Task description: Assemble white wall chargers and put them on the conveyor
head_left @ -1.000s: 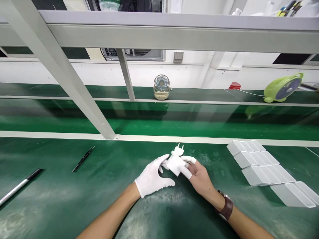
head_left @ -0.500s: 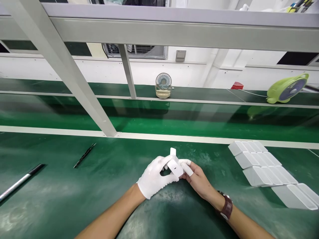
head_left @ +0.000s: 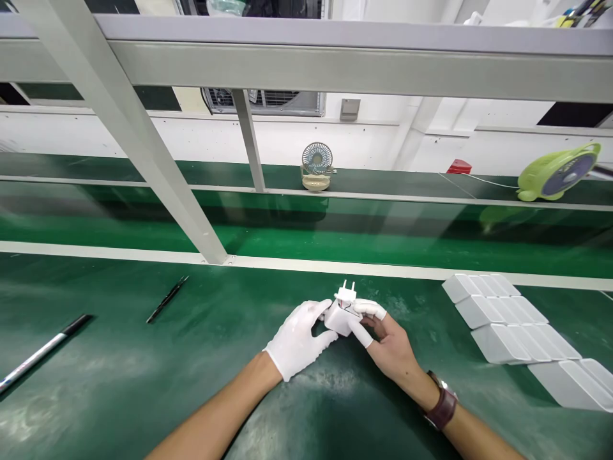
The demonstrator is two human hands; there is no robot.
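A small white charger housing [head_left: 341, 319] is held between both hands above the green table. From its upper end rises a white plug piece [head_left: 345, 294] with two prongs pointing away from me; a bit of dark and reddish detail shows at the gap between them. My left hand [head_left: 301, 338], in a white glove, grips the housing's left side with thumb and fingers. My right hand [head_left: 383, 329], with white covers on its fingertips, pinches the right side near the gap.
Several white housings [head_left: 514, 313] stand in rows at the right. At the left lie black tweezers [head_left: 167, 299] and a silver-and-black pen-like tool [head_left: 43, 354]. A slanting metal post [head_left: 158, 163] meets the table's back strip. Behind are a small fan [head_left: 317, 166] and a green fan [head_left: 558, 172].
The white piece has been turned in my hands, so the two-pronged plug and the gap now show. My right hand has shifted slightly right, its fingers spread around the right side.
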